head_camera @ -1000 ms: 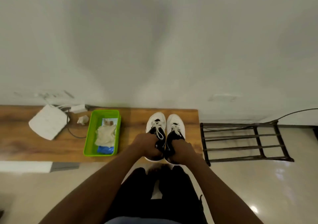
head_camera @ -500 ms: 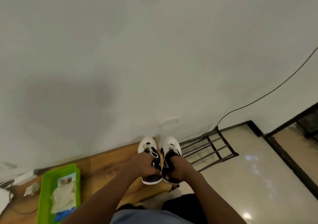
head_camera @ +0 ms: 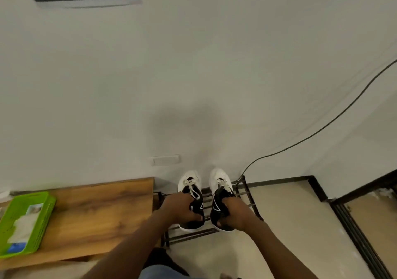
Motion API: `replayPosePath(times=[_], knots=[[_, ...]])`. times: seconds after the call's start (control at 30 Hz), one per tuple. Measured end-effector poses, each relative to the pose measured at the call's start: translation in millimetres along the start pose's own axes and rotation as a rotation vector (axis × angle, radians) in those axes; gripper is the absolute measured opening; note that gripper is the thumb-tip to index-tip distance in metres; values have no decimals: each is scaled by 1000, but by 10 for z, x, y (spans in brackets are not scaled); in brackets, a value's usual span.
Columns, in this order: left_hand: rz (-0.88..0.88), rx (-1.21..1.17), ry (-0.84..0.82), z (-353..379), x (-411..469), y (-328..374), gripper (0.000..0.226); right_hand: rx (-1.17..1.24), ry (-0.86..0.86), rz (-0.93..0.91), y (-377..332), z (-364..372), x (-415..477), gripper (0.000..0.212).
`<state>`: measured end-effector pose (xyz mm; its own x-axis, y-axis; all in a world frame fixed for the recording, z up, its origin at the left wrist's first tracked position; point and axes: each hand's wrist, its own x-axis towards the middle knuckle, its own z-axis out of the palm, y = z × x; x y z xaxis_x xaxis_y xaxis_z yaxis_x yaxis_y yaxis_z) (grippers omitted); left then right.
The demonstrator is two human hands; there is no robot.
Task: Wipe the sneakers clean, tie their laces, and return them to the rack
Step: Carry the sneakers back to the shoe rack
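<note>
Above the low black metal slatted rack (head_camera: 245, 189) that stands against the white wall, the person holds a pair of sneakers side by side with toes toward the wall. Left hand (head_camera: 180, 209) is closed around the heel and collar of the left white-and-black lace-up sneaker (head_camera: 191, 190), thumb pressed on its inner side. Right hand (head_camera: 235, 213) grips the heel of the right white-and-black lace-up sneaker (head_camera: 220, 189) the same way, fingers curled tight around it. Whether the soles touch the rack's bars cannot be told. White laces lie across both tongues; their knots are too small to judge. Just beside the rack's left end stands the brown wooden bench (head_camera: 96, 214), and at its left edge sits a bright green plastic tray (head_camera: 46, 211) holding a pale cloth (head_camera: 21, 227).
</note>
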<state>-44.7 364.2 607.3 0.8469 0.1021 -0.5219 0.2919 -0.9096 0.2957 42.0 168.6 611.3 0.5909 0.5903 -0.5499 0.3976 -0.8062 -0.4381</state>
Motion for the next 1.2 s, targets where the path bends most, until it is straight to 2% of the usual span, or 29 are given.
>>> replayPosePath(times=[0.07,0.17,0.4,0.53,0.6,0.7,0.83,0.9,1.0,1.1,1.2], knots=[[-29,-22,-1,72,1,345,56,-12,-44,-35,345,-205,-170,21],[-23,-29,-6,231,34,681,53,-22,-95,-31,805,-316,-246,33],[-45,-202,-163,983,95,1058,54,37,-233,-33,1362,-10,-355,34],[-80,-372,-348,1613,247,1146,44,21,-363,-75,1619,439,-228,26],[-134,-406,-384,1920,362,1127,40,9,-404,-68,1793,759,-92,23],[-205,-436,-399,2604,656,994,35,26,-482,-49,2164,1474,265,35],[-346,-476,-285,3583,1085,688,37,-69,-402,-65,2453,2289,795,37],[-396,-362,-191,4006,1380,497,39,-159,-323,-76,2641,2748,1178,31],[-405,-212,-49,4521,1848,214,31,-249,-181,-74,2912,3368,1715,42],[-417,-196,92,4692,2236,54,27,-310,-8,-58,3086,3607,2124,51],[-397,-152,198,4886,2594,-107,26,-325,160,-123,3200,3796,2505,49]])
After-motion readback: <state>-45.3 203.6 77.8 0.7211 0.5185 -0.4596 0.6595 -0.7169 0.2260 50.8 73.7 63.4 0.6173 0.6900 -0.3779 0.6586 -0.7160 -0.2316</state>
